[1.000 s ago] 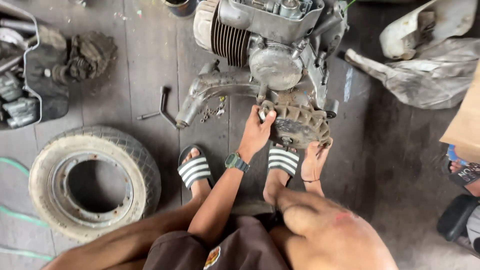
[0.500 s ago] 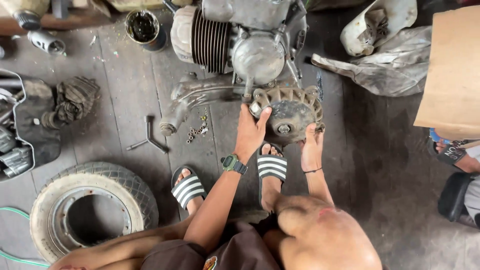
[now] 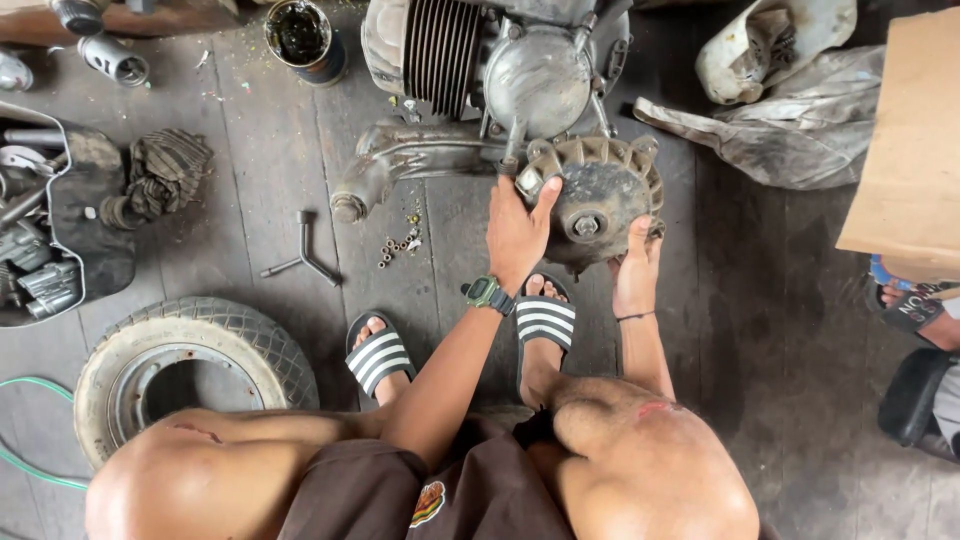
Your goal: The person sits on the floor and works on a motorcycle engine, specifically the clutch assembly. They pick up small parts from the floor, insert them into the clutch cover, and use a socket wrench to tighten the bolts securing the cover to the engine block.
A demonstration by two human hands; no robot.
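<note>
A grimy scooter engine (image 3: 490, 70) lies on the wooden floor in front of me. At its near end sits a round finned brake drum (image 3: 598, 195) with a nut in its middle. My left hand (image 3: 518, 232), with a green watch on the wrist, grips the drum's left rim. My right hand (image 3: 637, 268) holds the drum's lower right edge. Both hands clasp the drum between them. My feet in striped slides (image 3: 545, 322) rest just below it.
A small tyre on its rim (image 3: 190, 365) lies at left, with a T-shaped socket wrench (image 3: 303, 252) and loose nuts (image 3: 398, 245) nearby. A tray of parts (image 3: 40, 235), a dirty can (image 3: 300, 38), rags (image 3: 790, 120), a cardboard box (image 3: 910, 160) and another person's sandalled foot (image 3: 915, 305) surround me.
The view has moved closer and down over the engine. My hands have shifted from the drum's lower edge to gripping its two sides, and the drum now faces me squarely.
</note>
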